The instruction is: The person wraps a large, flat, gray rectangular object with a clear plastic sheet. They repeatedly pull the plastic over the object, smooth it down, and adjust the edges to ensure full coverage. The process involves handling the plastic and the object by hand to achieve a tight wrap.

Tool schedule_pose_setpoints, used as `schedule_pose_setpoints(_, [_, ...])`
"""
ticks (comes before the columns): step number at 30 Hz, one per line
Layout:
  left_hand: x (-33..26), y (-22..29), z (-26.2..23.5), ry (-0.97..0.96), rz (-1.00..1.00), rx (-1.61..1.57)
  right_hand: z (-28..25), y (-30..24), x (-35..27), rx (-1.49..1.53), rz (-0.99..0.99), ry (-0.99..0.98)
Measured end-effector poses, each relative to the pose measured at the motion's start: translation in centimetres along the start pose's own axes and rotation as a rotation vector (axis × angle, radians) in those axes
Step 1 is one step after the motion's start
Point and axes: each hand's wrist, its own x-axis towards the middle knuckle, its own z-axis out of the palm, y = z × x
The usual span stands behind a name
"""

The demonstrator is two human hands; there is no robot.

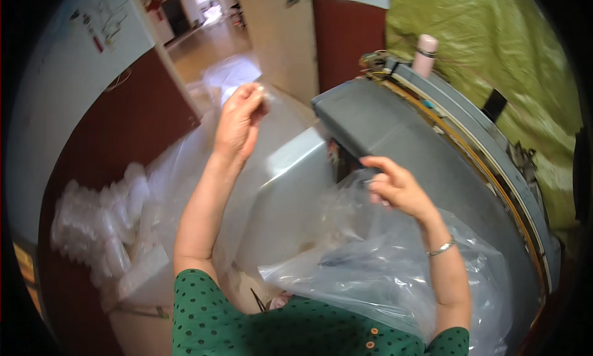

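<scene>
Clear plastic film [383, 257] spreads in wrinkled folds across my front and over the near part of a grey worktop [426, 152]. More of the thin film rises hazily on the left. My left hand [239, 121] is raised toward the doorway, fingers pinched together on film at its upper edge. Lower and to the right, my right hand [398, 186] is beside the worktop's left edge. Its index finger reaches out, the other fingers curl in, and a gathered peak of film meets them. The exact grip there is partly blurred.
A pink bottle [424, 56] stands at the worktop's far side, near a metal rail [475, 152] along its back. A yellow-green tarp [475, 65] hangs behind. Bundled clear plastic [111, 226] lies against the left wall. A door [278, 41] stands open ahead.
</scene>
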Motion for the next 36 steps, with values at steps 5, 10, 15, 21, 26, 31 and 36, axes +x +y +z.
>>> schedule_pose_setpoints(5, [1.4, -1.1, 13.4, -0.373, 0.007, -0.067, -0.3, -3.0, 1.1, 0.368, -0.150, 0.063])
schedule_pose_setpoints(10, [3.9, -1.7, 17.0, -0.363, 0.141, -0.098, 0.4, -0.5, 0.5, 0.310, -0.077, -0.310])
schedule_pose_setpoints(15, [10.7, 1.0, 14.5, -0.126, 0.279, -0.145, 2.7, 6.5, -2.8, 0.356, 0.099, -0.477])
schedule_pose_setpoints(21, [15.5, 4.8, 7.9, 0.087, 0.446, -0.096, 0.2, 7.2, -5.2, 0.092, 0.137, -0.148])
schedule_pose_setpoints(26, [15.9, 6.4, 3.9, 0.454, 0.785, 0.388, -3.5, 5.0, -5.9, -0.062, -0.348, 0.910])
schedule_pose_setpoints(31, [3.5, 2.2, 16.1, -0.228, 1.011, 1.010, -5.9, 3.5, -7.1, -0.915, -0.675, 1.269])
schedule_pose_setpoints(36, [-2.7, -5.5, 22.2, -1.208, 0.326, 1.001, -5.7, 4.2, -7.6, -1.149, -0.757, 1.202])
